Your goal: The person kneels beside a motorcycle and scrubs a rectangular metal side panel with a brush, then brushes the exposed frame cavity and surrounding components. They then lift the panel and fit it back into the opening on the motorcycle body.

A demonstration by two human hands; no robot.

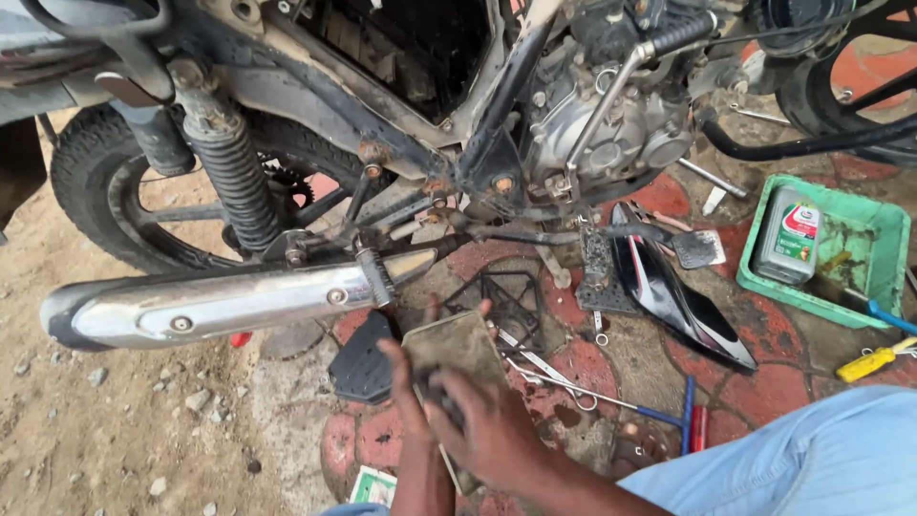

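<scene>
Dusty flat panel, tan and rectangular, sat low in front of me, just below the motorcycle's chrome exhaust. My left hand gripped its left edge, fingers closed on it. My right hand curled over a small dark part against the panel; how tight that grip was I could not tell. Pliers lay just right on the brick floor.

A grey plastic oil bottle lies far to the right of the fingers and above them, in a green tray; its label is red, white and green. A small green-and-white carton lies on the ground just below the fingers, half hidden by the wrist.
</scene>
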